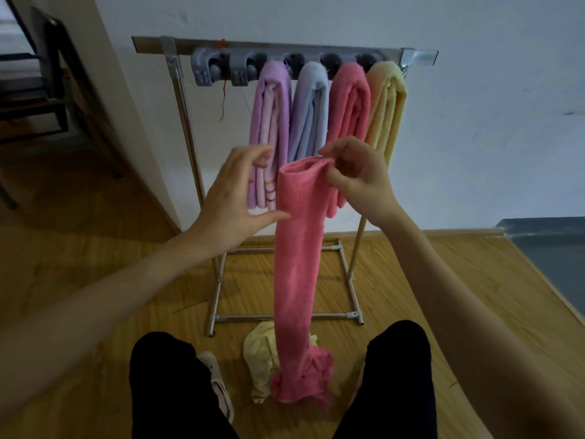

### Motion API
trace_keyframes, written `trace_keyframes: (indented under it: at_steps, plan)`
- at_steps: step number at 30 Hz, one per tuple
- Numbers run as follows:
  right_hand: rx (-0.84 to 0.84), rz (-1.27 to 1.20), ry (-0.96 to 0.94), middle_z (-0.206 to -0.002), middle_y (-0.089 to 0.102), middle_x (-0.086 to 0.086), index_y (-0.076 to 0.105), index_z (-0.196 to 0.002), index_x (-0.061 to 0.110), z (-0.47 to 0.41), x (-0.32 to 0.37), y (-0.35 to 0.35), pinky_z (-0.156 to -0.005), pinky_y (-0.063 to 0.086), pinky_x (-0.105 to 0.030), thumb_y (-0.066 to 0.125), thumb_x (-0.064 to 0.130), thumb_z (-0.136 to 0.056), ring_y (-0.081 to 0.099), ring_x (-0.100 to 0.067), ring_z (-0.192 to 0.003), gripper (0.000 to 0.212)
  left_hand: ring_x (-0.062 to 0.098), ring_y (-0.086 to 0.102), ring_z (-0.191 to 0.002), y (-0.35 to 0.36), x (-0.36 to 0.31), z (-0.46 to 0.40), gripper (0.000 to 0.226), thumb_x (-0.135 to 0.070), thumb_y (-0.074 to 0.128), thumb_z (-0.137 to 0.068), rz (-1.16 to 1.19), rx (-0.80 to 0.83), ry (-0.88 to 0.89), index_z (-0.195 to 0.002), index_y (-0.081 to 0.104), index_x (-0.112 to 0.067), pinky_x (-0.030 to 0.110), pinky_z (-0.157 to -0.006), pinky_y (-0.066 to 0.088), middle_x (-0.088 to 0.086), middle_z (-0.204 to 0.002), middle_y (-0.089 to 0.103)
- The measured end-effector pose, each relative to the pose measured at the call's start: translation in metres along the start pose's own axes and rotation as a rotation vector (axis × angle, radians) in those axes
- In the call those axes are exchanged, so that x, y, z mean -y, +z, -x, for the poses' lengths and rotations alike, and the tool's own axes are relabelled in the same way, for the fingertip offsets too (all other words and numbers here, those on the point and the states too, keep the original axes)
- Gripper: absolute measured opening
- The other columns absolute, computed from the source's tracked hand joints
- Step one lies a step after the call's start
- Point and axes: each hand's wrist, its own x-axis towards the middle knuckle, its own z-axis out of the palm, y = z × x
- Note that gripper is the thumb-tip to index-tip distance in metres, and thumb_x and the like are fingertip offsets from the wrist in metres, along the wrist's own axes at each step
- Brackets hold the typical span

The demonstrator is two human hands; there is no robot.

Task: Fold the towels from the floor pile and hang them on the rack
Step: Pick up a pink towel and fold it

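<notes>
A long pink towel (299,264) hangs from my right hand (354,175), which pinches its top edge; its lower end bunches on the floor. My left hand (235,194) is open beside the towel, thumb touching its left side. A pale yellow towel (261,353) lies crumpled on the floor behind the pink one. The metal rack (183,99) stands ahead with a grey clip holder (221,69). On it hang a lilac towel (272,122), a light blue towel (310,115), a pink towel (349,103) and a yellow towel (387,106).
The rack's base frame (285,318) rests on the wooden floor against a white wall. My legs in black trousers and a light slipper (218,381) are at the bottom. A dark chair (53,90) stands at the left; a grey mat (550,258) lies at the right.
</notes>
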Motion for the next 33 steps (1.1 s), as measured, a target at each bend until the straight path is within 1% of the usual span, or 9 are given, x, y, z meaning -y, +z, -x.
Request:
trace_keyframes:
  at_steps: [3,6,9,12,19,24,26,29,33]
  plan:
    - [-0.037,-0.070,0.083,-0.060,0.063,0.000,0.059,-0.099,-0.002,0.000,-0.005,0.004,-0.029,0.038,-0.042,0.052,0.000,-0.084,0.051,-0.046,-0.038,0.017,-0.009,0.049,-0.109,0.019,0.028,0.025,0.087,-0.040,0.084,-0.059,0.190,0.295,-0.359,-0.134,0.043,-0.023,0.016,-0.094,0.045,-0.016,-0.122,0.050]
    - [-0.096,-0.109,0.141,-0.065,0.064,0.000,0.061,-0.099,0.003,0.000,-0.004,0.007,-0.033,0.038,-0.030,0.053,0.000,-0.083,0.050,-0.028,-0.041,0.018,0.000,0.058,-0.108,0.055,0.056,0.058,0.071,-0.032,0.085,-0.060,0.384,0.500,-0.524,-0.125,0.056,-0.025,0.022,-0.094,0.049,-0.014,-0.119,0.061]
    - [-0.133,-0.164,0.169,-0.060,0.063,0.008,0.061,-0.094,0.010,-0.002,0.003,0.010,-0.038,0.040,-0.026,0.052,-0.003,-0.084,0.050,-0.017,-0.045,0.019,0.004,0.066,-0.096,0.089,0.065,0.078,0.046,-0.014,0.084,-0.067,0.498,0.476,-0.619,-0.107,0.065,-0.027,0.015,-0.079,0.052,-0.009,-0.104,0.070]
    - [-0.178,-0.259,0.199,-0.055,0.062,0.013,0.059,-0.091,0.009,-0.005,0.010,0.013,-0.049,0.044,-0.015,0.050,-0.010,-0.087,0.054,-0.002,-0.048,0.021,0.004,0.068,-0.090,0.118,0.072,0.089,0.033,-0.010,0.080,-0.072,0.513,0.488,-0.691,-0.101,0.067,-0.021,0.018,-0.078,0.053,-0.004,-0.099,0.071]
    - [-0.463,-0.385,0.311,-0.061,0.059,-0.001,0.059,-0.095,0.004,-0.007,0.010,-0.005,-0.051,0.046,-0.021,0.055,-0.006,-0.084,0.053,-0.008,-0.049,0.015,0.016,0.064,-0.087,0.169,0.074,0.106,0.027,-0.014,0.074,-0.080,0.550,0.396,-0.924,-0.103,0.069,-0.002,0.011,-0.062,0.050,-0.007,-0.080,0.068]
    - [-0.756,-0.302,0.541,-0.084,0.062,-0.009,0.052,-0.101,0.004,0.026,-0.032,-0.027,-0.053,0.050,-0.016,0.055,-0.003,-0.086,0.062,-0.011,-0.062,0.016,0.018,0.064,-0.096,0.155,0.083,0.101,0.035,-0.037,0.073,-0.078,0.570,0.436,-0.977,-0.102,0.069,-0.012,0.035,-0.088,0.051,0.003,-0.098,0.070]
    - [-0.752,-0.246,0.640,-0.091,0.061,-0.009,0.050,-0.103,0.005,0.048,-0.058,-0.028,-0.055,0.050,-0.014,0.056,-0.001,-0.087,0.063,-0.014,-0.072,0.018,0.020,0.065,-0.102,0.145,0.079,0.089,0.040,-0.044,0.073,-0.073,0.635,0.359,-0.948,-0.100,0.069,-0.014,0.037,-0.092,0.051,0.001,-0.100,0.071]
    - [-0.676,-0.135,0.834,-0.103,0.061,-0.014,0.050,-0.109,0.003,0.080,-0.097,-0.022,-0.068,0.058,-0.027,0.058,0.004,-0.088,0.066,-0.023,-0.087,0.022,0.009,0.066,-0.086,0.121,0.064,0.063,0.013,-0.028,0.070,-0.082,0.685,0.326,-0.822,-0.090,0.071,-0.018,0.019,-0.076,0.051,-0.008,-0.086,0.071]
    - [-0.281,0.061,1.037,-0.095,0.063,-0.020,0.052,-0.105,0.000,0.110,-0.124,-0.010,-0.064,0.055,-0.031,0.057,0.008,-0.092,0.060,-0.017,-0.068,0.016,0.004,0.062,-0.070,0.082,0.037,0.030,0.007,-0.025,0.069,-0.081,0.673,0.519,-0.646,-0.080,0.073,-0.020,0.017,-0.065,0.046,-0.005,-0.075,0.068]
